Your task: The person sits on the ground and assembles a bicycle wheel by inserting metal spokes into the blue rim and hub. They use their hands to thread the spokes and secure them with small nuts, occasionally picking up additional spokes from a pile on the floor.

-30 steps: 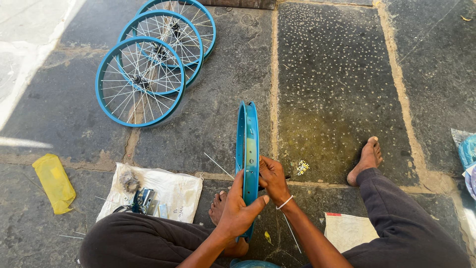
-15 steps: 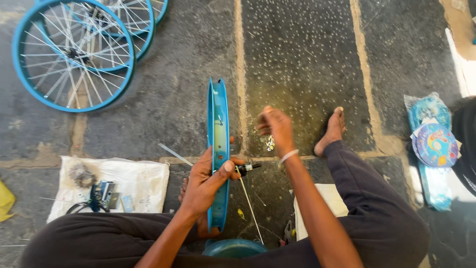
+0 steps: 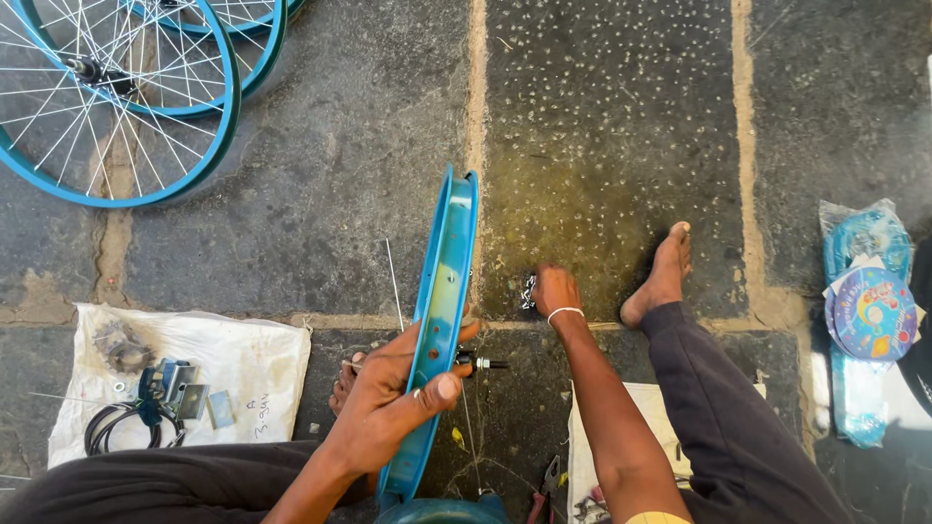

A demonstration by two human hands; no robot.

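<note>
I sit on a stone floor with a blue bicycle rim [image 3: 444, 291] standing upright on edge between my legs. My left hand [image 3: 393, 398] grips the rim near its lower part, thumb over the edge, and a hub axle [image 3: 482, 364] sticks out beside it. Thin spokes [image 3: 392, 281] run off the hub. My right hand [image 3: 553, 290] reaches down to the floor, fingers closed over a small pile of shiny metal bits [image 3: 528, 290]; whether it holds any I cannot tell. My bare right foot [image 3: 662, 276] rests just beyond that hand.
Two spoked blue wheels [image 3: 107, 97] lie at the top left. A white cloth [image 3: 243, 364] at the left carries a sprocket, cable and small parts. Wrapped blue packages [image 3: 869, 311] lie at the right. Pliers and paper [image 3: 582, 466] sit by my right knee.
My right hand has left the rim and dropped to the small metal bits on the floor. The left hand keeps its hold on the rim. The view has shifted right.
</note>
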